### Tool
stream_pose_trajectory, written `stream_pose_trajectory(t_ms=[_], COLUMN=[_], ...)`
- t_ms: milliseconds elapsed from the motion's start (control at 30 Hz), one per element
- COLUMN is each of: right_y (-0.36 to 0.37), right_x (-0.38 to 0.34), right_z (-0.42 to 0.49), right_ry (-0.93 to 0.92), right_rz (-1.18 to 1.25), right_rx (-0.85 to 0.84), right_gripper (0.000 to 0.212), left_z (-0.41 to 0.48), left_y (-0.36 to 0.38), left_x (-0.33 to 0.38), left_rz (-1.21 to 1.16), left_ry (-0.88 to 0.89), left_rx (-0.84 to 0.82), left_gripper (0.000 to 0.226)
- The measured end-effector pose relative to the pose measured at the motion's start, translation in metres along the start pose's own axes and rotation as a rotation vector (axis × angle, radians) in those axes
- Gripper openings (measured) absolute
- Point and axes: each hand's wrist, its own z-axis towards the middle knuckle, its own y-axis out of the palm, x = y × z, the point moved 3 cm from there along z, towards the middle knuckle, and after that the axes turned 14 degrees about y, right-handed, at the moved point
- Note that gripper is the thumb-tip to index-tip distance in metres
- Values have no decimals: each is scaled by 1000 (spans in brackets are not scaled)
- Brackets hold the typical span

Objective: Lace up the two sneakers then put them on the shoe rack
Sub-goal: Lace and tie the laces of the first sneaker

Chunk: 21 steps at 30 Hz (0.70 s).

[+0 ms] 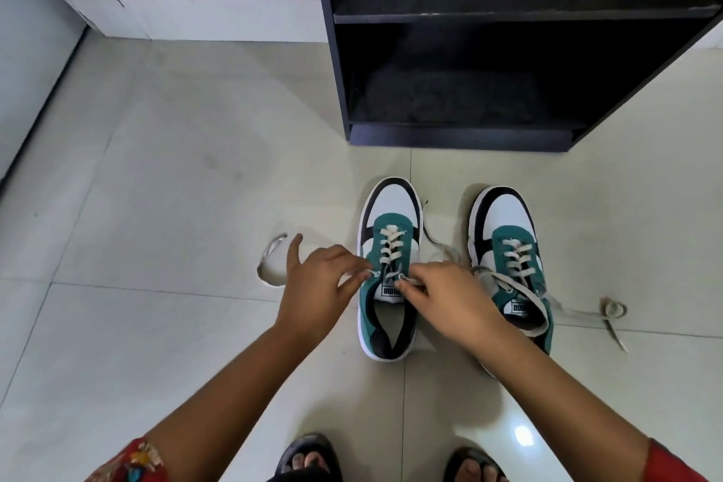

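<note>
Floor here is glossy pale cream tile (pixel 164 168) with thin grout lines. Sitting right on it: two teal, white and black sneakers (pixel 389 270) (pixel 508 270) side by side, toes toward a black open-front shoe rack (pixel 461 137). Loose off-white lace ends (pixel 612 315) trail over the tiles on both sides.

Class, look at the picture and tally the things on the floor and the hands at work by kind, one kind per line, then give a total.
Sneakers: 2, left sneaker and right sneaker
Shoe racks: 1, the black shoe rack
Hands: 2, left hand and right hand, each pinching the left sneaker's lace
Sandalled feet: 2, left foot and right foot
Total: 7
</note>
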Motion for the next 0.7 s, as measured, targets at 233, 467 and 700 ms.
stream_pose_trajectory(t_ms=[233,467,700], right_y=[-7,-5,-12], right_x=[23,23,15], right_z=[1,0,-15], right_ry=[196,191,19], right_rz=[337,255,-70], right_rx=[-10,25,359], right_gripper=[44,46,25], left_z=[-10,-22,-36], left_y=[-5,-2,9], left_x=[-18,-28,-16], left_rz=[16,-17,-12], left_ry=[-81,-115,-120], left_rx=[60,80,108], left_gripper=[18,16,26])
